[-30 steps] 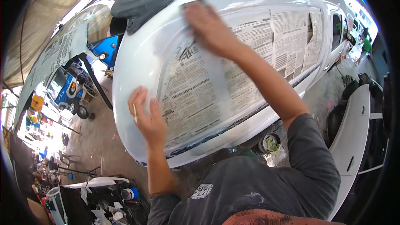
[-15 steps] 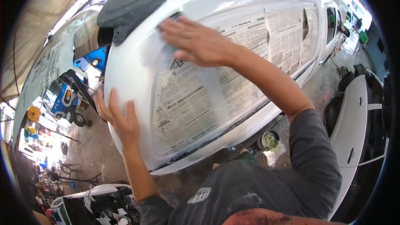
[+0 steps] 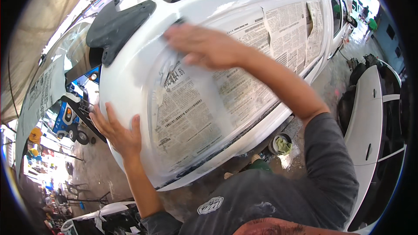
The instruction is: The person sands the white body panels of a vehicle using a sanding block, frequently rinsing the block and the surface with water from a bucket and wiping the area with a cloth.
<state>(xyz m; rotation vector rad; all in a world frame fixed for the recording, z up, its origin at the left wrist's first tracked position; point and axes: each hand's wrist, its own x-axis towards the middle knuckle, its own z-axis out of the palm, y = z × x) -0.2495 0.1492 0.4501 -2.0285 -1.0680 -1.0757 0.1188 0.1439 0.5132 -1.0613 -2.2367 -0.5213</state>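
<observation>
A white car body (image 3: pixel 135 61) fills the middle, its side window covered with printed newspaper (image 3: pixel 183 113). Flat over the upper corner of that window lies my right hand (image 3: pixel 202 45), blurred by motion. Under its fingertips pokes out the edge of a dark piece that looks like sandpaper (image 3: pixel 179 21); the rest is hidden. Greyish smears mark the white surface around it. My left hand (image 3: pixel 116 132) rests on the rounded white corner at the left, fingers spread and holding nothing.
A black plastic trim piece (image 3: pixel 119 28) juts from the car's upper left. On the floor at the right stands a bucket with a greenish cloth (image 3: pixel 283 145). Beyond it is a detached white car door (image 3: pixel 368 117). A blue wheeled machine (image 3: pixel 65 122) stands left.
The car has shifted left and slightly down in view. Against it, my right hand has slid away from the black trim, uncovering more newspaper print. My left hand stays on the corner.
</observation>
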